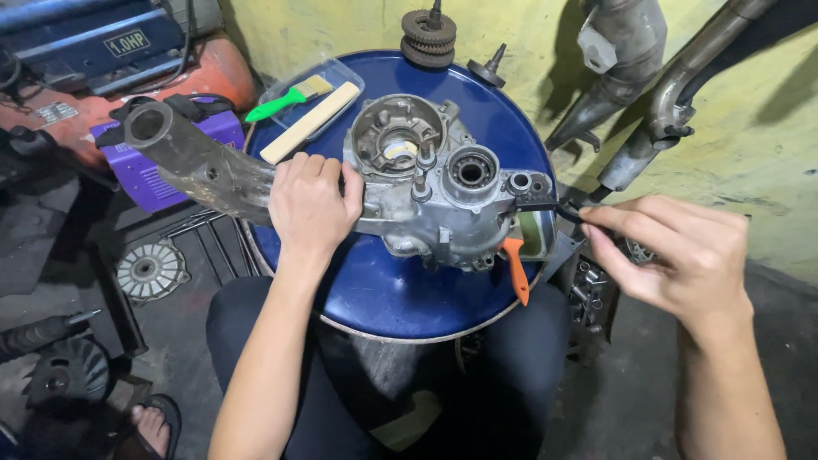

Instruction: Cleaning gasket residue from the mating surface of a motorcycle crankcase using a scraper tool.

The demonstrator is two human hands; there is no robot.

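Note:
A grey metal engine crankcase (443,200) with a long swingarm tube (183,153) lies on a round blue drum top (383,294). My left hand (311,204) presses flat on the case's left side, where the arm joins it. My right hand (673,255) pinches the end of a thin black tool (541,205) whose tip touches the case's right edge, near a small round bore. An orange-handled tool (515,268) leans against the case's front right corner.
A clear tray (351,78) with a green-handled brush (290,98) and a wooden stick (308,123) sits at the drum's back left. Stacked gears (429,38) stand at the back. Exhaust pipes (648,94) lean on the yellow wall. A purple box (149,175), a compressor and engine parts lie at left.

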